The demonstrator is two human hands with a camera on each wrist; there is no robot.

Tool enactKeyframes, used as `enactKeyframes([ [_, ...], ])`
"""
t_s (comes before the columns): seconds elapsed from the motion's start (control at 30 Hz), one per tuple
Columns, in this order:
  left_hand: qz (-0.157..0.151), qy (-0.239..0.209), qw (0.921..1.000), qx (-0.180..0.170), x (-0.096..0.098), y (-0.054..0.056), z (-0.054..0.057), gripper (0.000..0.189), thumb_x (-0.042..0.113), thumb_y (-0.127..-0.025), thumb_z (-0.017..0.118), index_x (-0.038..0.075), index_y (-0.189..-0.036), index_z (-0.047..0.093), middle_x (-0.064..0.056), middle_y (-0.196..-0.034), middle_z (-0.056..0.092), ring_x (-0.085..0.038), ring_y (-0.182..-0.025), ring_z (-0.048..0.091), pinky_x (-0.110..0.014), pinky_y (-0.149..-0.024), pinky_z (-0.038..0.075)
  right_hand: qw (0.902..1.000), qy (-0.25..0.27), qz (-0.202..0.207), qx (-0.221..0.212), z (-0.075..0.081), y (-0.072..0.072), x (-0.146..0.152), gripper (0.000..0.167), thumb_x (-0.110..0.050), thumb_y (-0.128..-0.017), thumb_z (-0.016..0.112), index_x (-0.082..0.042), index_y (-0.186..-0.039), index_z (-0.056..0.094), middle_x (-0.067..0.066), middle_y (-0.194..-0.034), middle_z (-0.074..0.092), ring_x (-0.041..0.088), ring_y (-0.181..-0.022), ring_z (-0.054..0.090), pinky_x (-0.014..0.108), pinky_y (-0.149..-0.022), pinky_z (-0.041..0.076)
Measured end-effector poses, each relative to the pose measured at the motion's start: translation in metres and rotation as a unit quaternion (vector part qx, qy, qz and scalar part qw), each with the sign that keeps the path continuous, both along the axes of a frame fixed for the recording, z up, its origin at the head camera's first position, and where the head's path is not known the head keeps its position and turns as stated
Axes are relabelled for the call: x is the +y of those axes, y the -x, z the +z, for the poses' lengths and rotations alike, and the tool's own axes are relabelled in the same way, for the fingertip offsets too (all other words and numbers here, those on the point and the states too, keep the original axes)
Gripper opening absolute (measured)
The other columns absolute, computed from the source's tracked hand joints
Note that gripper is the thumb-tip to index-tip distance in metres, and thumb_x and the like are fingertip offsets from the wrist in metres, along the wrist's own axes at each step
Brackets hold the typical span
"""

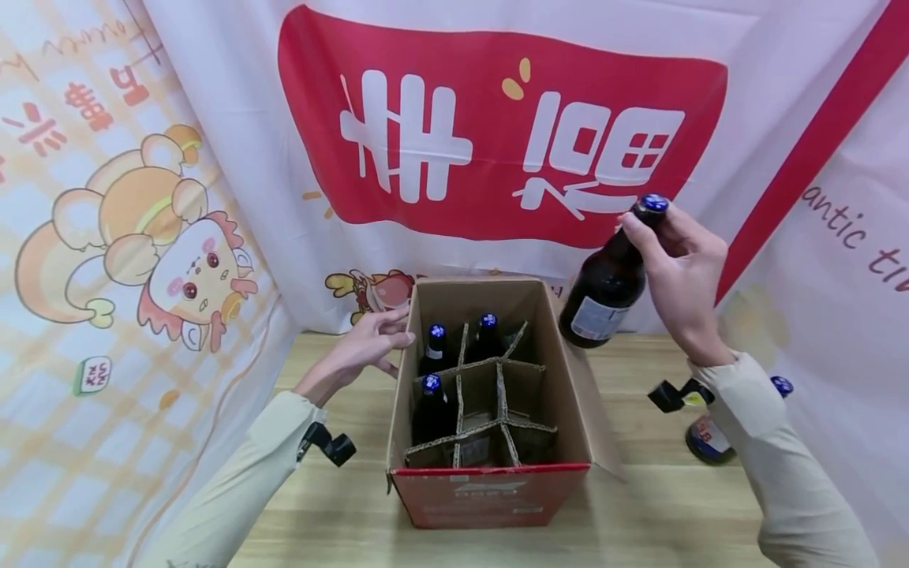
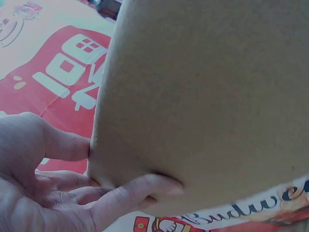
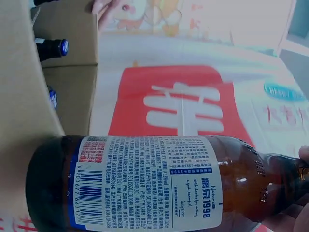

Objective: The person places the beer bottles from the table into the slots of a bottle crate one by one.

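Observation:
My right hand [image 1: 685, 272] grips a brown glass beer bottle [image 1: 607, 288] by its neck, just under the blue cap. The bottle hangs slightly tilted beside the right rear of an open cardboard box [image 1: 490, 497]. In the right wrist view its label [image 3: 149, 183] with a barcode faces the camera. At the box's left rear side, my left hand [image 1: 365, 347] holds the cardboard, its fingers and thumb against the edge and outer face [image 2: 203, 96] in the left wrist view. Three blue-capped bottles [image 1: 431, 406] stand in compartments formed by a cardboard divider [image 1: 490, 365].
Another blue-capped bottle [image 1: 710, 442] stands on the wooden table [image 1: 341, 505] at the right, partly hidden by my right sleeve. A box flap [image 1: 596, 418] sticks out on the right. Printed cloths [image 1: 426, 252] hang behind and at both sides.

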State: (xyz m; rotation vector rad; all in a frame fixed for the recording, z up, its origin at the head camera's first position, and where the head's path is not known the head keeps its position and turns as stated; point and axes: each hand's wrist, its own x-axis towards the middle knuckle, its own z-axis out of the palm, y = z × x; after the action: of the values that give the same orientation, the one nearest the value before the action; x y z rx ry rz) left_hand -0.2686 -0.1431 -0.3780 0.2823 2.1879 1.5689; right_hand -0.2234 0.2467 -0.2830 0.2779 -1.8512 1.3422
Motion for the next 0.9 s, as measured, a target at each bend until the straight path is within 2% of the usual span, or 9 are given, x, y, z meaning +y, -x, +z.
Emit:
enactKeyframes([
  [0.17,0.003,0.0,1.0,0.004,0.007,0.002,0.0,0.068,0.011,-0.105,0.058,0.006,-0.166,0.028,-0.029,-0.161,0.04,-0.046,-0.139,0.051,-0.041,-0.072,0.067,0.9997,-0.008,-0.005,0.025,0.011,-0.003,-0.012,0.028,-0.011,-0.096,0.076,-0.007,-0.124,0.078,0.005,-0.112,0.079,0.01,-0.091,0.072,0.017,-0.087,0.058],
  [0.3,0.0,0.01,0.9999,0.002,0.014,0.006,0.002,0.068,0.009,-0.105,0.058,0.008,-0.166,0.028,-0.029,-0.16,0.042,-0.046,-0.139,0.051,-0.039,-0.07,0.067,0.9997,0.0,0.005,0.024,0.014,-0.005,-0.017,0.026,-0.012,-0.097,0.075,-0.004,-0.121,0.078,0.0,-0.105,0.079,0.011,-0.086,0.072,0.018,-0.084,0.059],
  [0.43,-0.016,0.026,0.9995,0.005,0.021,0.011,0.003,0.069,0.01,-0.104,0.056,0.009,-0.167,0.026,-0.029,-0.158,0.044,-0.045,-0.14,0.051,-0.036,-0.067,0.066,0.9986,-0.029,0.043,-0.009,0.01,-0.006,-0.029,0.026,-0.016,-0.098,0.074,-0.005,-0.121,0.078,-0.005,-0.099,0.079,0.012,-0.082,0.071,0.018,-0.077,0.06],
  [0.53,-0.02,0.041,0.9989,0.011,0.023,0.012,0.004,0.07,0.008,-0.104,0.054,0.008,-0.167,0.024,-0.031,-0.156,0.046,-0.045,-0.138,0.052,-0.035,-0.065,0.065,0.9948,-0.059,0.075,-0.037,0.004,-0.004,-0.042,0.026,-0.018,-0.098,0.075,-0.006,-0.121,0.077,0.0,-0.1,0.079,0.011,-0.082,0.073,0.018,-0.075,0.061],
  [0.67,-0.025,0.051,0.9982,0.018,0.021,0.012,0.006,0.071,0.005,-0.103,0.05,0.004,-0.167,0.02,-0.033,-0.156,0.045,-0.046,-0.131,0.057,-0.033,-0.062,0.064,0.9855,-0.1,0.121,-0.065,-0.005,0.0,-0.059,0.027,-0.016,-0.097,0.077,-0.003,-0.121,0.075,0.009,-0.105,0.079,0.013,-0.086,0.074,0.019,-0.081,0.062],
  [0.77,-0.034,0.054,0.9976,0.028,0.02,0.013,0.007,0.07,0.003,-0.103,0.048,0.001,-0.166,0.018,-0.035,-0.152,0.048,-0.046,-0.121,0.063,-0.03,-0.059,0.062,0.975,-0.136,0.148,-0.095,-0.01,0.001,-0.07,0.03,-0.017,-0.096,0.078,-0.005,-0.123,0.073,0.008,-0.108,0.079,0.014,-0.092,0.076,0.019,-0.086,0.061],
  [0.9,-0.048,0.06,0.9958,0.051,0.019,0.012,0.007,0.068,0.0,-0.102,0.044,-0.003,-0.165,0.018,-0.037,-0.14,0.056,-0.046,-0.11,0.067,-0.03,-0.057,0.06,0.9566,-0.195,0.169,-0.135,-0.017,0.003,-0.082,0.03,-0.021,-0.095,0.08,-0.007,-0.121,0.073,0.005,-0.107,0.079,0.017,-0.095,0.078,0.023,-0.082,0.063],
])
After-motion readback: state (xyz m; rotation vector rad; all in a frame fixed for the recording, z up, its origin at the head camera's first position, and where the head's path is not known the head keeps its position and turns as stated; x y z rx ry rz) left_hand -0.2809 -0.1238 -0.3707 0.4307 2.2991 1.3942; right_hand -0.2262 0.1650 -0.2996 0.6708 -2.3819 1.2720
